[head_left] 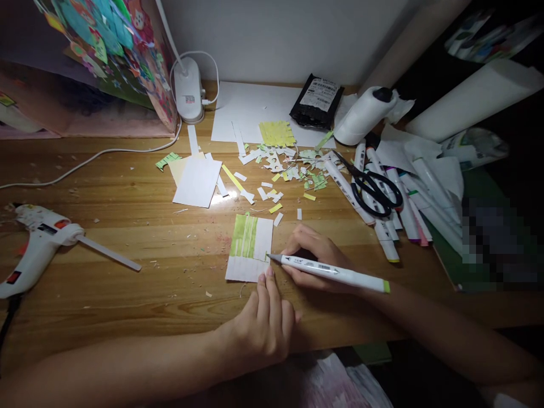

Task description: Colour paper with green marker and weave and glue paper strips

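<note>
A small piece of white paper, partly coloured light green in its upper left, lies on the wooden table. My right hand grips a white marker with a yellow-green end. The marker's tip touches the paper near its right edge, by a short green mark. My left hand rests at the paper's lower right corner, two fingertips pressing on it and the other fingers curled. Nothing is held in my left hand.
Paper scraps lie scattered behind the paper. Black-handled scissors rest on several markers at the right. A glue gun lies at the left, and a white lamp base stands by the wall.
</note>
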Available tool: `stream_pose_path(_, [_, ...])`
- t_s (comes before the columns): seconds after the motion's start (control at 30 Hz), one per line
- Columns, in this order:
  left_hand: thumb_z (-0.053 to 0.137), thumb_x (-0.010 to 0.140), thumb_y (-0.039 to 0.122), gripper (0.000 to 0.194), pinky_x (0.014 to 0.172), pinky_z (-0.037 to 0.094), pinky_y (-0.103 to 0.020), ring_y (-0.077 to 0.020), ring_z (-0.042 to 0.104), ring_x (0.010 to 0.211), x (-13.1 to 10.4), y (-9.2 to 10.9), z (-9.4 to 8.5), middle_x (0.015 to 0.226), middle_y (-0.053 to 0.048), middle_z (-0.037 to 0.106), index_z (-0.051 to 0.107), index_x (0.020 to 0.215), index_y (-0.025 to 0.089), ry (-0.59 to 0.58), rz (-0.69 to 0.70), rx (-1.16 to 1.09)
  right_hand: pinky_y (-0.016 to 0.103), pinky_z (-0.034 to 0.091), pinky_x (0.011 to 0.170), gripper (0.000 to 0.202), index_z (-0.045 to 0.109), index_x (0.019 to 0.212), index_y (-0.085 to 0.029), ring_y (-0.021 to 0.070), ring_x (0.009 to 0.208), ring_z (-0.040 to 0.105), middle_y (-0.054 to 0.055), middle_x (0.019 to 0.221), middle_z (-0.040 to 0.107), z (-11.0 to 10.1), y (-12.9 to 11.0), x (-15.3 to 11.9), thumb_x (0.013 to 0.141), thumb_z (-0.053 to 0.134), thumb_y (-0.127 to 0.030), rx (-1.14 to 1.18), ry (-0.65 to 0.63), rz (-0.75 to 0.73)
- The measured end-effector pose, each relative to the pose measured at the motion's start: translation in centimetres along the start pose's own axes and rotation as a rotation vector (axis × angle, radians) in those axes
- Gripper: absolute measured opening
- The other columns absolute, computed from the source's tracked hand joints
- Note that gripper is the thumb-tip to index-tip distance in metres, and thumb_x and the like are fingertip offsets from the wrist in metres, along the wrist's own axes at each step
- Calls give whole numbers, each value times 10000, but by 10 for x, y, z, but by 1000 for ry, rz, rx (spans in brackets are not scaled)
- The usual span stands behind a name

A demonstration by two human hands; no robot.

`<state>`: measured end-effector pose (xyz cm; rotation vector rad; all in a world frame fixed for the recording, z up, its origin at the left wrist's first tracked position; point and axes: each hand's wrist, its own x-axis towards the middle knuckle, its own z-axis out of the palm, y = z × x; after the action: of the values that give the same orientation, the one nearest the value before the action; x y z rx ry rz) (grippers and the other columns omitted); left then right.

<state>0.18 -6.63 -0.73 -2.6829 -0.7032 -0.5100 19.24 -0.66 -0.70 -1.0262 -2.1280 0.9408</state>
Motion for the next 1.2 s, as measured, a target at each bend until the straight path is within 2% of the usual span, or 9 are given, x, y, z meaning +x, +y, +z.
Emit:
stream_pose_path(0.1, [509,873,320,302,626,554,-283,-305,681,853,0,0,-1,967,-277,662,581,738,60,-6,9,2,278,418,606,174,498,765,-201,158,697,485,16,716,559,1,1,0,677,615,-107,3,-16,-24])
stream_pose_path(0.37, [498,880,331,315,639,551,-285,-307,680,856,0,1,1,965,-275,663,579,741,60,-7,13,7,290,406,626,157,494,749,-203,160,687,485,12,709,545,0,0,1,673,610,-127,-12,-17,28])
stream_pose_path(0.47, [509,873,331,308,641,549,-282,-305,681,853,0,1,1,965,-275,663,577,735,64,-8,13,7,301,396,646,153,496,754,-204,160,684,486,8,708,542,0,0,1,674,605,-132,-43,18,44])
stream_pose_path(0.6, [517,865,332,305,634,548,-288,-315,679,853,0,1,2,957,-280,663,576,733,63,5,6,3,318,385,680,159,481,729,-207,159,679,486,2,701,561,-1,-1,2,665,608,-136,-66,-12,20])
stream_pose_path(0.93, [470,898,340,343,607,527,-282,-295,689,806,5,-5,-7,899,-250,684,568,700,77,11,27,32,317,377,648,153,480,749,-215,168,662,485,-4,683,528,1,-1,1,686,591,-132,-62,19,24])
stream_pose_path(1.2, [484,894,363,352,629,513,-294,-289,685,820,2,-3,-3,911,-251,683,569,720,70,31,10,47,318,387,624,150,472,765,-226,171,660,491,0,694,527,0,0,0,710,594,-158,-41,20,61])
